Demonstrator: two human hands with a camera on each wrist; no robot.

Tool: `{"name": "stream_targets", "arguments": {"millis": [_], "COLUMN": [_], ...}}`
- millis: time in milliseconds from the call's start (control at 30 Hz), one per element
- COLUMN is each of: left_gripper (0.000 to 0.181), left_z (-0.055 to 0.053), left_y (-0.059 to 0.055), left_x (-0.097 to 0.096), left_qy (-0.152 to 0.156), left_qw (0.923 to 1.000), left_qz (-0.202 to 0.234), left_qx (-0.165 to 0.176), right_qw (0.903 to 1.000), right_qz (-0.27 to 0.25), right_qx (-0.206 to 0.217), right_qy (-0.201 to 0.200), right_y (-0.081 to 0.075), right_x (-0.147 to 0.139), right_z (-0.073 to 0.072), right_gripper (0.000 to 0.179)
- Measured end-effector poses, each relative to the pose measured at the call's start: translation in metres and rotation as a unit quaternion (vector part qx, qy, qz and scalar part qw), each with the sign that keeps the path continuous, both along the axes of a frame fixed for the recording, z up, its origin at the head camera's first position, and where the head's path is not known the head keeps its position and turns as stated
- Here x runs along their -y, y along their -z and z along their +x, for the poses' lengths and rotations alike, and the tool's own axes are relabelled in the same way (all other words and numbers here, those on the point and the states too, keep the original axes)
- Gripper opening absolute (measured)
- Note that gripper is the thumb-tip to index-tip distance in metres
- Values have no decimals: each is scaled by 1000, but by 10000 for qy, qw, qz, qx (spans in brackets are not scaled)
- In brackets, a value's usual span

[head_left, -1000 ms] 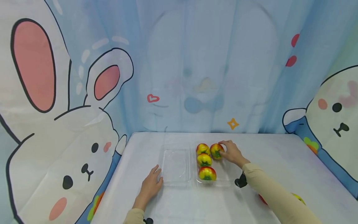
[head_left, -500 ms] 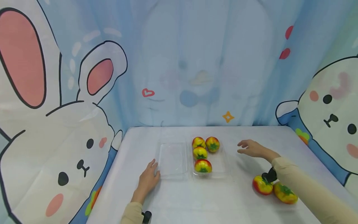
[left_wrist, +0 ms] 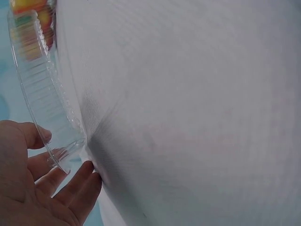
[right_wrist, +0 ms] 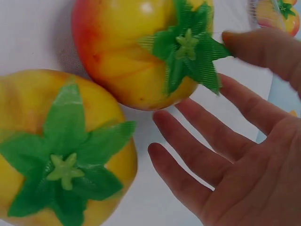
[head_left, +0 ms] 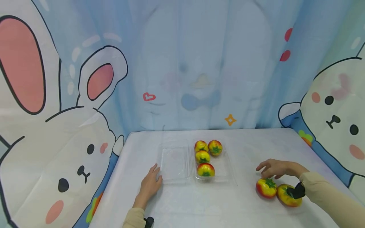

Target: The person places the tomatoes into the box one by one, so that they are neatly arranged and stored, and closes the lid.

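Observation:
My left hand (head_left: pixel 149 185) touches the left edge of a clear plastic box's lid half (head_left: pixel 174 163), fingers mostly straight; the left wrist view shows thumb and fingers at its corner. The box's other half (head_left: pixel 223 164) bears several yellow-red toy persimmons (head_left: pixel 206 170) with green leafy caps. To the right, my right hand (head_left: pixel 276 167) hovers over a loose toy persimmon (head_left: pixel 265 190). In the right wrist view its spread fingers lie around that persimmon (right_wrist: pixel 127 56), the thumb near its leaf tip. A second loose persimmon (right_wrist: pixel 108 146) sits beside it.
A white cloth (head_left: pixel 228 205) covers the table. Behind its back edge hangs a blue curtain (head_left: pixel 159 72) with printed cartoon rabbits. Black wrist cameras (head_left: pixel 297 191) are strapped near both sleeves.
My right hand has let go of a toy persimmon in the box's back right and moved right and nearer, to the loose ones. The left hand has stayed at the lid's edge.

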State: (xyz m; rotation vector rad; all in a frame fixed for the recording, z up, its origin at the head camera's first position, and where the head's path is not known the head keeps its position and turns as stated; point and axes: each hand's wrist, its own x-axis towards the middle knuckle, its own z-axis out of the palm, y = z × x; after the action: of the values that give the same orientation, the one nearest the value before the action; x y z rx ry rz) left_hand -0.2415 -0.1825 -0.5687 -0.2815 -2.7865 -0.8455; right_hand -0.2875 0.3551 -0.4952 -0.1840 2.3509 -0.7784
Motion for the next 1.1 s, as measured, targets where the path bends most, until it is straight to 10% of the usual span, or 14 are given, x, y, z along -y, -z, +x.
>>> {"name": "stream_targets", "arguments": {"millis": [600,833,1100], "left_gripper": [40,39,39], "left_z": [0,3,0], "left_y": [6,3,4], "left_x": [-1,-2,-1], "left_qy": [-42,15,-60], "left_qw": [9999,9982,9999], "left_qz": [45,43,-8], "left_qx": [-148,-603,-135], "right_qw": [9970,9997,9952], "right_qz": [-156,-136,-509], "right_qx": [725,205,-831], "right_qy": [199,38,3], "right_y": [3,9,-2], "right_x": [-9,-5,14], "right_z": [13,9,-13], "right_gripper": [35,30,46]}}
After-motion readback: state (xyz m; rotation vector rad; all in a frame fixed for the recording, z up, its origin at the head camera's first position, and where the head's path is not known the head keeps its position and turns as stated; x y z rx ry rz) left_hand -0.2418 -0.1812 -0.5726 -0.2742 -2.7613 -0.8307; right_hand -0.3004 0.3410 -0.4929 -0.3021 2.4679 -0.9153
